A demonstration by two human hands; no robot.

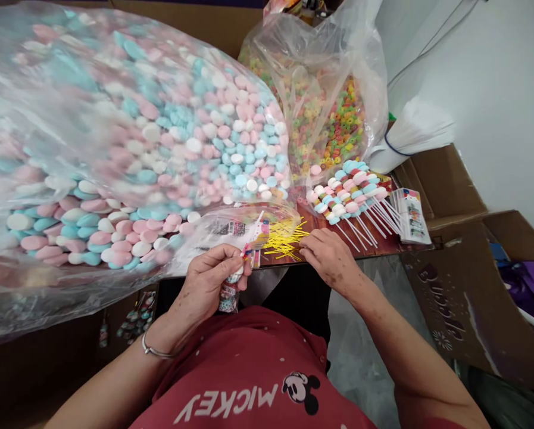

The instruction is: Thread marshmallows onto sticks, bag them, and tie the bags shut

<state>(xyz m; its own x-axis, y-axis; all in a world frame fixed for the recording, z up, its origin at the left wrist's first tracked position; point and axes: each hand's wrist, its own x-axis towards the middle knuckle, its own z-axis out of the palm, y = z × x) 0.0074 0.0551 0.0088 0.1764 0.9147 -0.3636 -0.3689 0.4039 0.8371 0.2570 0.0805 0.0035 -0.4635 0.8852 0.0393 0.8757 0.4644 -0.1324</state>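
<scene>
My left hand (217, 271) is closed around the gathered neck of a small clear printed bag (229, 292). Marshmallows on a stick are inside it, head down, and the white stick (260, 220) pokes up past my fingers. My right hand (331, 259) is at the right side of a loose pile of yellow twist ties (282, 239). Its thumb and fingers are pinched together on a tie at the pile's edge, the tips partly hidden. Right of the pile lie several marshmallow skewers (353, 190) with white sticks pointing toward me.
A huge clear bag of pink, blue and white marshmallows (244, 155) fills the left. Behind stands a bag of coloured ring candies (342, 125). White sticks (412, 134) are banded together at right, near flat printed bags (412, 217) and a cardboard box (449, 310).
</scene>
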